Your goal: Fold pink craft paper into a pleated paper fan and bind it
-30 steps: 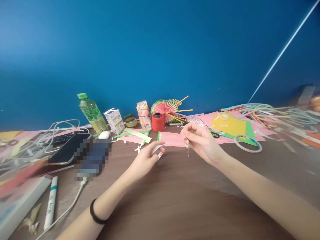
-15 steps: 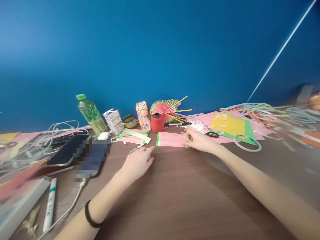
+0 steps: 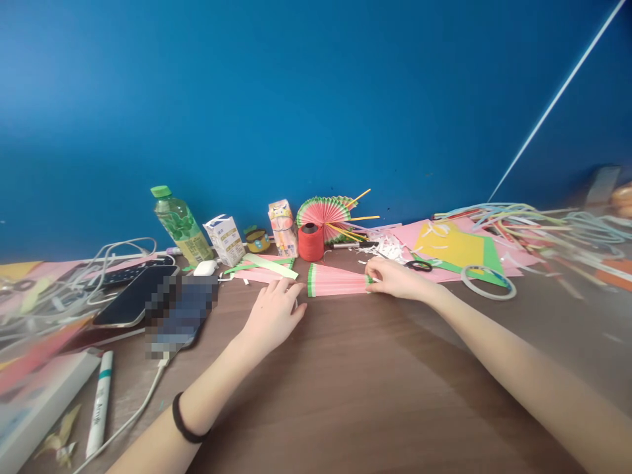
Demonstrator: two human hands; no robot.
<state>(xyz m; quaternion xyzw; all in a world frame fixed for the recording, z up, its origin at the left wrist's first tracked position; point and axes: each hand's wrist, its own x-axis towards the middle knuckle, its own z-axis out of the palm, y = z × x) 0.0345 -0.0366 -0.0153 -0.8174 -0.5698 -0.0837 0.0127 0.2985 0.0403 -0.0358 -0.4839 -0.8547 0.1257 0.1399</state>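
Observation:
A pleated pink paper strip (image 3: 338, 282) with green ends lies on the table, narrower at its right end and spread wider at its left. My right hand (image 3: 395, 278) pinches the gathered right end between thumb and fingers. Just left of the strip, my left hand (image 3: 277, 308) rests low over the table, fingers apart and curved downward. What lies beneath that palm is mostly hidden. Behind the strip stands a red thread spool (image 3: 311, 242), and a finished-looking pink and green folded paper fan (image 3: 323, 214) leans at the wall.
Green and pink paper strips (image 3: 269, 264) lie beyond my left hand. To the right are scissors (image 3: 419, 266), a tape roll (image 3: 488, 283) and coloured sheets (image 3: 444, 247). A green-capped bottle (image 3: 180, 224), small cartons, phones, cables and a marker (image 3: 100, 405) occupy the left.
The strip's right end has been drawn together, so its pleats now fan out leftward. My left hand has shifted slightly, its fingers now pointing more forward, and the round white item under it has disappeared from sight.

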